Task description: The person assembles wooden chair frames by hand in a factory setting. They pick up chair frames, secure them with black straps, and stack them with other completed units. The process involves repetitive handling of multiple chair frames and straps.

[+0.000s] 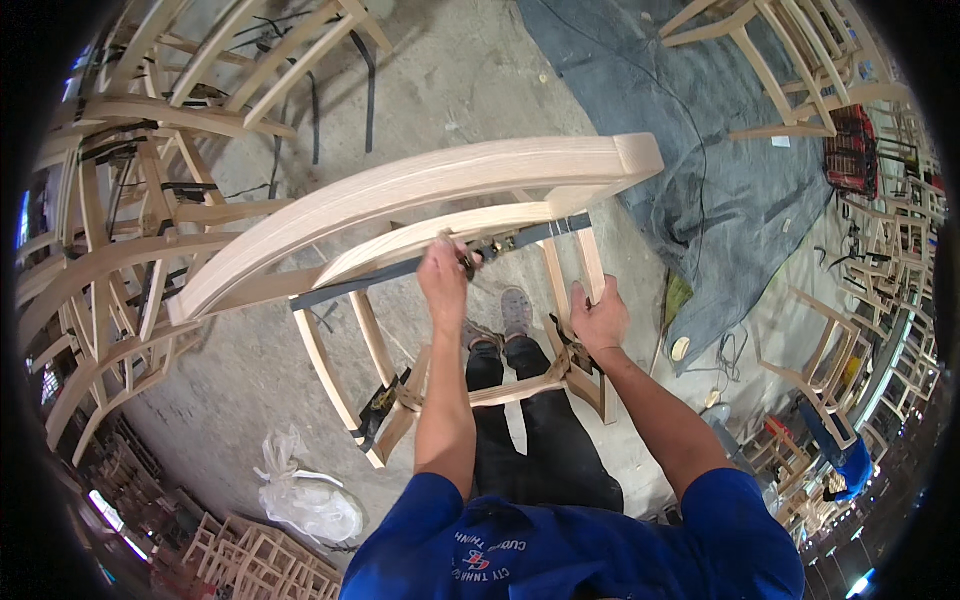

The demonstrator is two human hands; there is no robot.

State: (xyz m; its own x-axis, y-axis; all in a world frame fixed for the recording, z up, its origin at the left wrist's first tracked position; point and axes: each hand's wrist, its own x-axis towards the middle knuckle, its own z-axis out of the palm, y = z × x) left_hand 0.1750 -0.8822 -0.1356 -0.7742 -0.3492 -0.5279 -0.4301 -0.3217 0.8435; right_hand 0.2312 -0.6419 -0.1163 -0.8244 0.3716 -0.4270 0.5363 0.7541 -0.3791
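Observation:
A bare wooden chair frame [470, 170] stands before me, its broad curved rail uppermost. A dark strap [370, 280] runs taut across the frame below that rail. My left hand [443, 278] is closed at the metal ratchet buckle [485, 252] on this strap; its fingers partly hide the buckle. My right hand [602, 318] wraps round a slim wooden leg [590, 260] on the frame's right side, thumb along the wood. More strapping with buckles binds the lower corners, a left one [380, 405] and a right one [572, 358].
Other strapped chair frames [95, 200] crowd the left. A grey-blue sheet [640, 100] covers floor at the upper right, with another frame [780, 60] beyond it. A clear plastic bag [310, 505] lies at lower left. At far right a person in blue [855, 470] is among more frames.

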